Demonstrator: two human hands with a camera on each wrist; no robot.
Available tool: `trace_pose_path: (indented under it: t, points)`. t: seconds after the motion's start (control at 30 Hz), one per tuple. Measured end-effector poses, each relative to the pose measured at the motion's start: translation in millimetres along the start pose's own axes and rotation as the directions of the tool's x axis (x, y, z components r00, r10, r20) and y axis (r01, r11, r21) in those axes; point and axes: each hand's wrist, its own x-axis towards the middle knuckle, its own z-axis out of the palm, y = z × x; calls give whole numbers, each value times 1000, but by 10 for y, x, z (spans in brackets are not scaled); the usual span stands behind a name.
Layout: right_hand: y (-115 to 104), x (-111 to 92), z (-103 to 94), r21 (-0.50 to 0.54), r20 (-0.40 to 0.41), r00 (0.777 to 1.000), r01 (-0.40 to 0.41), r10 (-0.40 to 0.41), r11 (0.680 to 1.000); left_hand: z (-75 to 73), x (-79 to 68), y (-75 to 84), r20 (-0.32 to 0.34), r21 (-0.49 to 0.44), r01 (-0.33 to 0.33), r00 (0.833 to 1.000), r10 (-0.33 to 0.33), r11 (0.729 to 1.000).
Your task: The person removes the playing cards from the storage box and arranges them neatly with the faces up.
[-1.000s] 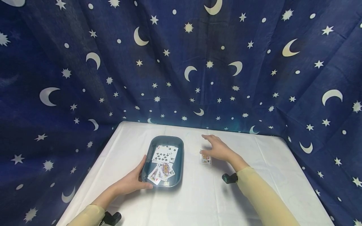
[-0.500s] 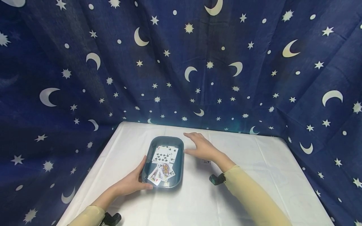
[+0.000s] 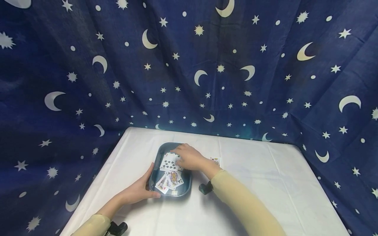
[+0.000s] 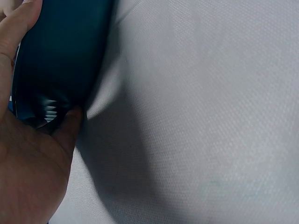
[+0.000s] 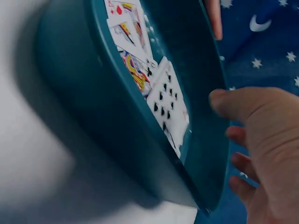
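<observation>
A dark teal tray (image 3: 186, 188) stands left of the table's middle, with several playing cards in it. A ten of spades (image 3: 169, 162) lies on the cards in its far half; face cards (image 3: 172, 179) overlap in the near half. My left hand (image 3: 136, 190) grips the tray's near left corner, thumb at the near side and fingers along the left. Over the tray's right rim reaches my right hand (image 3: 190, 157), fingers spread above the spade cards, with no card seen held. A face card (image 3: 215, 160) lies on the table behind my right wrist, partly hidden.
A white cloth (image 3: 260, 183) covers the table. Dark blue fabric with moons and stars (image 3: 189, 75) hangs behind the table and at both sides. A black wrist camera (image 3: 205, 187) sits under my right wrist.
My right hand has moved left, from above the face card on the table to over the tray's far right part. My left hand and the tray have stayed in place.
</observation>
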Motion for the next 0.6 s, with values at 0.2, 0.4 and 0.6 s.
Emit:
trace_pose_path:
  t: [0.2, 0.4, 0.6]
  points:
    - [-104, 87, 174, -100, 100, 995, 27, -17, 995, 7, 5, -5, -2, 0, 0, 1000, 0, 1000]
    - [-197, 110, 289, -173, 194, 980, 78, -44, 982, 4, -1, -5, 3, -9, -3, 1000, 3, 1000]
    - [-281, 82, 365, -254, 286, 957, 124, -48, 959, -9, -12, -5, 10, -1, -2, 1000, 2, 1000]
